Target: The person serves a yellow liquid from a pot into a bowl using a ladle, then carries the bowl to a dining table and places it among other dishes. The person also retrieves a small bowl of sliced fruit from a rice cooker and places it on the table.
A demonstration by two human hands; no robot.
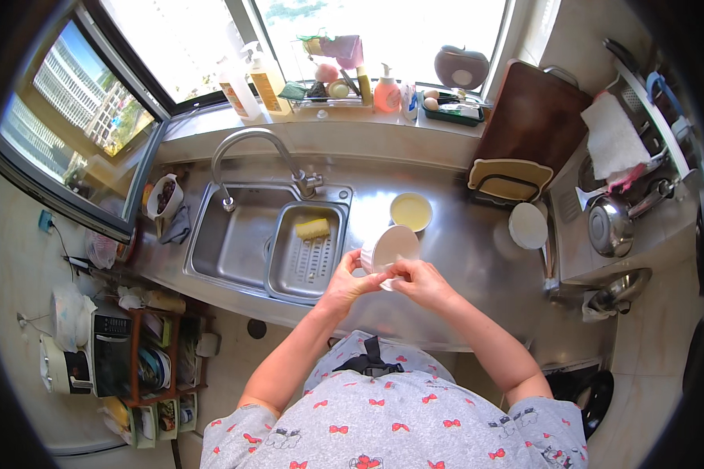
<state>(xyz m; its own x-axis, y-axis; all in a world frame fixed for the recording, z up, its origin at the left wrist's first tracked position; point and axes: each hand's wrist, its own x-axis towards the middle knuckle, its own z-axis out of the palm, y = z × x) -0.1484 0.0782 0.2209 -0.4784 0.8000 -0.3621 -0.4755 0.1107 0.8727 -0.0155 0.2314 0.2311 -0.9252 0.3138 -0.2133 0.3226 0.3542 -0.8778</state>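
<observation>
Head view: white bowl [396, 244] tilted above the worktop [465, 234]
Left hand [347, 286]: grip clamped on the bowl
Right hand [424, 283]: by the bowl's near edge; cannot tell if grip is clamped

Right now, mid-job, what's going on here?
A person at a steel counter has a white bowl in the left hand. The right hand is at its near edge, with something small and white below the fingertips, unclear what. Another bowl stands beyond. A sponge lies in the sink's basket.
</observation>
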